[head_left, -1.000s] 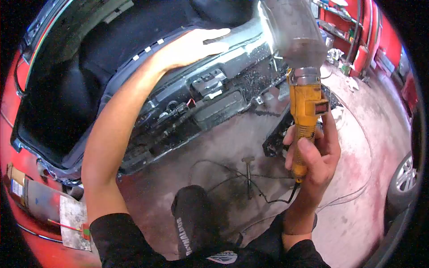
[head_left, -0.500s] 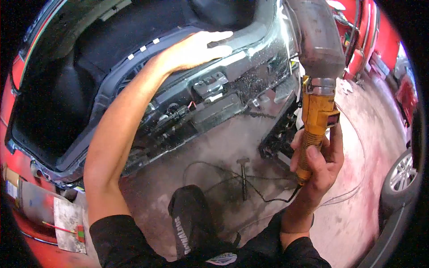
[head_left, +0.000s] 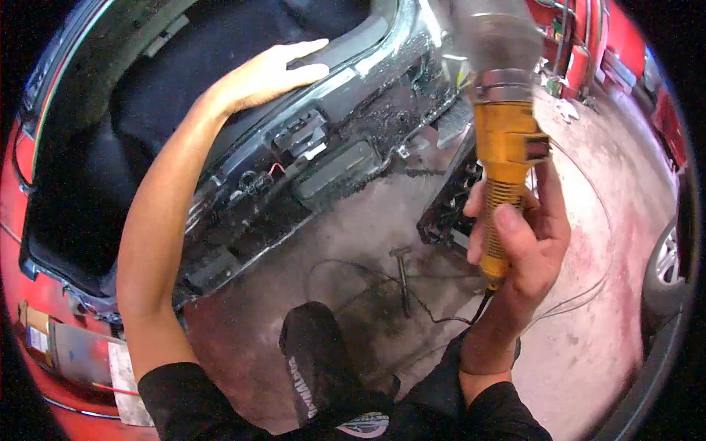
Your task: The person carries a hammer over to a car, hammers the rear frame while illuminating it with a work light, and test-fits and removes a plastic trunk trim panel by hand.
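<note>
a right hand (head_left: 528,239) is clamped around the ribbed handle (head_left: 504,197) of a yellow power tool (head_left: 504,132) — its grey head (head_left: 504,40) (blurred) points away, close to the stripped rear of a car (head_left: 397,110) — while the left hand (head_left: 266,79), well apart on the tool's left, rests with fingers extended on the rim of the open trunk (head_left: 364,42).

the right hand (head_left: 535,239) grips a yellow corded power tool (head_left: 504,136).
</note>
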Available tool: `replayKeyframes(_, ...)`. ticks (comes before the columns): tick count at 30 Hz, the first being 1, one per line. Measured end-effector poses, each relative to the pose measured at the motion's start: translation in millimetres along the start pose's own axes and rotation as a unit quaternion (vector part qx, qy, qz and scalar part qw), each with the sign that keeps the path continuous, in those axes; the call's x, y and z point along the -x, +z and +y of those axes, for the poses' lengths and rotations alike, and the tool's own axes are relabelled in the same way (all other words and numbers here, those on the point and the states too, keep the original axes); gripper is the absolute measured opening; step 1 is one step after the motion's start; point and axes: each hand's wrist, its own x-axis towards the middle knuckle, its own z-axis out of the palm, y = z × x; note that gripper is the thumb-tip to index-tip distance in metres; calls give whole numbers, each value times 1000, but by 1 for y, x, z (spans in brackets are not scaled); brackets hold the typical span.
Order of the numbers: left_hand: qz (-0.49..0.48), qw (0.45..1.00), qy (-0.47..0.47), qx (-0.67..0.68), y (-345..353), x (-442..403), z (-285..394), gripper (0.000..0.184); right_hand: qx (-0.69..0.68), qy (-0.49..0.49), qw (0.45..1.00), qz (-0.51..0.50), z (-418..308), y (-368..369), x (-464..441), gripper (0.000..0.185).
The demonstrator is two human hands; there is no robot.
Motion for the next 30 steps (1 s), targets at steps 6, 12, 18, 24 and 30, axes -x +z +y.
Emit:
replayKeyframes(6,35,994,33,-97,2,-3,15,66,-14,-3,1000,-6,2,-4,-4,77)
replayKeyframes(12,47,991,48,-118,-3,-5,16,64,-10,-7,1000,-8,-8,-13,-3,78)
replayKeyframes(18,53,990,0,-134,-3,-4,22,65,-13,4,1000,-18,-7,-6,-1,78)
replayKeyframes(24,49,989,27,-139,-3,-5,19,64,-4,1,999,-37,-3,-1,3,77)
replayKeyframes(30,60,991,38,-109,-7,-10,10,63,6,7,1000,-12,0,7,3,78)
